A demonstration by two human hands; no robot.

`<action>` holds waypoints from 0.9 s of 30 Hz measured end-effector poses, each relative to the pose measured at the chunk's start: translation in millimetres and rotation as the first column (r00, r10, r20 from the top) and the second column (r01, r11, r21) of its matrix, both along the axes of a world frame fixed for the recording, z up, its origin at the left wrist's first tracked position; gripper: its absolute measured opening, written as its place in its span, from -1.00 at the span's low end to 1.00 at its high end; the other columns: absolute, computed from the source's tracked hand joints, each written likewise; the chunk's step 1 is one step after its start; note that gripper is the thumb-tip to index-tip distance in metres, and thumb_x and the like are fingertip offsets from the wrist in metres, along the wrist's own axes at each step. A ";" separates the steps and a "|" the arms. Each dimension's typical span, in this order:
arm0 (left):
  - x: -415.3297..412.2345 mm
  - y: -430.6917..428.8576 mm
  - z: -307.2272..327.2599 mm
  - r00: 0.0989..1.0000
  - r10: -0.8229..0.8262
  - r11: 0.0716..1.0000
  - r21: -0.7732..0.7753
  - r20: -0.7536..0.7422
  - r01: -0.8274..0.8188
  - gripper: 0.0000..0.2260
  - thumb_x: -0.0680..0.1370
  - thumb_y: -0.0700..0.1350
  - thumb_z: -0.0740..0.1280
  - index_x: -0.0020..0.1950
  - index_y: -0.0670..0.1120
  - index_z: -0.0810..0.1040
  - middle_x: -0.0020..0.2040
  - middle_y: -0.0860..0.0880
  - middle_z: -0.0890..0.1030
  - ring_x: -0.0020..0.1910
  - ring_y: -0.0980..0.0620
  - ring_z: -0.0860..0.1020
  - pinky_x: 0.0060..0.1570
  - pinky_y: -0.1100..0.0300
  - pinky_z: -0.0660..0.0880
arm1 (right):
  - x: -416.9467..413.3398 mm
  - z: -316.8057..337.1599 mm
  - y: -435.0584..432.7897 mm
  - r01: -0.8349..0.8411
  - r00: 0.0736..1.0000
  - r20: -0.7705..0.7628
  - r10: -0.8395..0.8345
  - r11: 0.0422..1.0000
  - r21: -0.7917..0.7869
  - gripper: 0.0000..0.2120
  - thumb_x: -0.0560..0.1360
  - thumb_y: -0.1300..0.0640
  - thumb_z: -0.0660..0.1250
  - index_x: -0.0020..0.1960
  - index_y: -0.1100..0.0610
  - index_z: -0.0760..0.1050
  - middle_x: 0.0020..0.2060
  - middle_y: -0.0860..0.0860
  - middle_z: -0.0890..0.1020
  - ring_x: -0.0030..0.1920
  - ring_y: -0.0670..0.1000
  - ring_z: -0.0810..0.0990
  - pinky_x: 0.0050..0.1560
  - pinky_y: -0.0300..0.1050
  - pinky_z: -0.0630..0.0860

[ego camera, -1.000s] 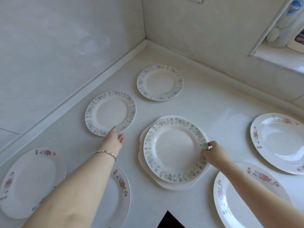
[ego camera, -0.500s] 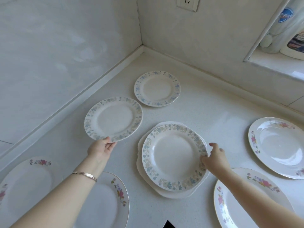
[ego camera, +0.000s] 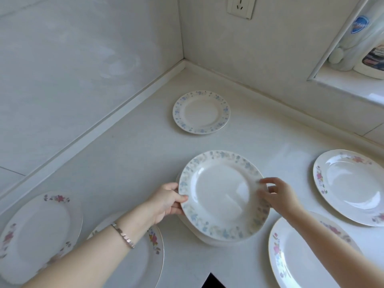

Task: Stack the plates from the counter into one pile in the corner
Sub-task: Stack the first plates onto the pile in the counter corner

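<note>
My left hand grips the left rim of a blue-flowered plate, which it holds over the small pile in the middle of the counter, hiding most of that pile. My right hand hovers at the plate's right rim with fingers apart; whether it touches is unclear. A smaller blue-flowered plate lies alone nearer the corner. Pink-flowered plates lie around: far-left plate, a plate under my left forearm, a near-right plate and a far-right plate.
Two tiled walls meet at the corner with a raised white edge strip along the counter. A wall socket sits above. A window ledge at the right carries bottles. A dark object shows at the bottom edge.
My left hand took the blue-flowered plate from the counter at the left and carried it right, over the middle pile. My right hand let go of the pile's rim and rose to the carried plate.
</note>
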State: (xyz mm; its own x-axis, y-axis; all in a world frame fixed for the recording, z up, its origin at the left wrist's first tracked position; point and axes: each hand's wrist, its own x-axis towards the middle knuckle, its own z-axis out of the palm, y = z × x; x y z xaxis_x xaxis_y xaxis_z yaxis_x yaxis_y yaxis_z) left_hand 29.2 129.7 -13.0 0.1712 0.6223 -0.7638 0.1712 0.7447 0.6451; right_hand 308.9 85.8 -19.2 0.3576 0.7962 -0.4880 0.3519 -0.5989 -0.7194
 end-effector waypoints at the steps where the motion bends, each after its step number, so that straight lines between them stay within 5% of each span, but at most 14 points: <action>1: 3.3 -0.1 -4.5 0.999 -0.032 0.999 0.015 -0.044 0.032 -0.83 0.50 -0.39 0.26 -0.02 -0.16 0.52 -0.20 -0.11 0.65 -0.32 -0.02 0.65 -0.38 0.15 0.62 | 2.7 -5.3 -6.6 0.011 1.000 -0.006 -0.011 0.999 -0.034 -0.68 0.43 0.26 0.36 0.18 0.19 0.45 -0.30 0.06 0.62 -0.36 0.02 0.57 -0.24 -0.23 0.54; 4: 9.7 0.4 -15.5 0.974 -0.120 0.991 0.043 -0.192 0.130 -0.88 0.51 -0.33 0.28 0.01 -0.16 0.49 -0.13 -0.12 0.62 -0.18 -0.08 0.63 -0.19 0.11 0.61 | 5.4 -19.5 -16.5 -0.001 0.999 0.041 0.005 0.996 -0.088 -0.64 0.42 0.21 0.39 0.20 0.15 0.45 -0.27 0.05 0.67 -0.31 0.07 0.64 -0.10 0.00 0.59; 8: 14.2 1.4 -20.2 0.930 -0.207 0.976 -0.002 -0.303 0.217 -0.94 0.55 -0.27 0.23 -0.09 -0.18 0.49 -0.16 -0.11 0.60 -0.07 -0.17 0.64 -0.43 0.22 0.59 | 0.8 -30.8 -17.4 -0.045 0.992 0.116 0.054 0.996 -0.074 -0.73 0.41 0.17 0.38 0.11 0.11 0.53 -0.38 -0.04 0.64 -0.36 -0.04 0.61 -0.38 -0.19 0.41; 11: 14.8 5.5 -20.3 0.839 -0.347 0.935 -0.083 -0.419 0.345 -0.78 0.57 -0.17 0.20 0.12 -0.27 0.50 -0.01 -0.26 0.64 -0.05 -0.23 0.65 -0.44 0.20 0.59 | -5.4 -33.4 -10.5 -0.067 0.979 0.187 0.078 0.996 -0.063 -0.80 0.38 0.16 0.39 0.00 0.12 0.58 -0.27 0.01 0.61 -0.29 0.01 0.56 -0.35 -0.19 0.35; 13: 15.5 8.6 -21.6 0.753 -0.423 0.896 -0.108 -0.504 0.431 -0.68 0.57 -0.10 0.19 0.20 -0.29 0.47 0.02 -0.29 0.65 -0.11 -0.22 0.67 -0.47 0.20 0.57 | -8.7 -32.8 -5.9 -0.089 0.964 0.246 0.104 0.994 -0.070 -0.87 0.37 0.15 0.39 -0.09 0.12 0.60 -0.16 0.07 0.59 -0.22 0.05 0.52 -0.29 -0.17 0.33; 15: 19.1 11.3 -22.3 0.672 -0.450 0.866 -0.102 -0.588 0.490 -0.64 0.57 -0.03 0.18 0.22 -0.28 0.43 -0.02 -0.30 0.66 -0.23 -0.20 0.68 -0.52 0.22 0.55 | -10.8 -30.6 -3.3 -0.074 0.962 0.259 0.090 0.995 -0.071 -0.95 0.35 0.17 0.36 -0.23 0.14 0.59 -0.29 0.06 0.58 -0.30 0.05 0.49 -0.39 -0.16 0.32; 17: 24.1 12.5 -24.7 0.600 -0.472 0.836 -0.111 -0.646 0.537 -0.60 0.58 0.00 0.15 0.25 -0.28 0.38 -0.17 -0.28 0.68 -0.48 -0.07 0.62 -0.55 0.27 0.51 | -11.5 -29.8 -2.4 -0.054 0.965 0.254 0.069 0.996 -0.065 -0.94 0.36 0.18 0.33 -0.26 0.14 0.57 -0.37 0.05 0.55 -0.35 0.04 0.47 -0.44 -0.19 0.31; 20: 29.2 14.4 -28.2 0.479 -0.469 0.789 -0.110 -0.742 0.604 -0.64 0.57 0.01 0.14 0.13 -0.27 0.44 -0.50 -0.10 0.54 -0.69 0.11 0.49 -0.54 0.28 0.48 | -11.7 -30.2 -1.8 -0.072 0.950 0.298 0.089 0.995 -0.069 -0.87 0.39 0.14 0.33 -0.12 0.16 0.59 -0.18 0.13 0.58 -0.22 0.09 0.50 -0.38 -0.19 0.29; 23: 31.4 14.7 -28.0 0.363 -0.438 0.720 -0.080 -0.822 0.689 -0.67 0.55 0.00 0.16 -0.33 -0.17 0.39 -0.50 -0.04 0.45 -0.44 -0.06 0.57 -0.32 0.18 0.52 | -11.0 -31.2 -0.6 -0.083 0.931 0.348 0.109 0.993 -0.087 -0.77 0.42 0.12 0.34 0.03 0.19 0.57 -0.05 0.10 0.48 -0.19 0.05 0.43 -0.23 -0.19 0.31; 25: 32.0 14.4 -27.9 0.337 -0.418 0.702 -0.065 -0.843 0.709 -0.69 0.56 0.01 0.16 -0.26 -0.18 0.42 -0.32 -0.09 0.54 -0.20 -0.14 0.57 -0.26 0.18 0.41 | -9.5 -31.3 1.1 -0.089 0.928 0.352 0.121 0.990 -0.106 -0.71 0.42 0.11 0.34 0.11 0.19 0.55 -0.01 0.08 0.44 -0.21 0.02 0.42 -0.21 -0.20 0.32; 27: 33.7 12.0 -31.6 0.387 -0.351 0.746 -0.005 -0.852 0.665 -0.71 0.56 -0.02 0.17 0.03 -0.24 0.46 -0.01 -0.18 0.59 0.00 -0.18 0.57 -0.21 0.17 0.36 | -8.0 -31.5 3.1 -0.090 0.931 0.341 0.128 0.988 -0.127 -0.65 0.42 0.09 0.33 0.18 0.18 0.51 0.06 0.10 0.46 -0.18 0.02 0.44 -0.18 -0.19 0.34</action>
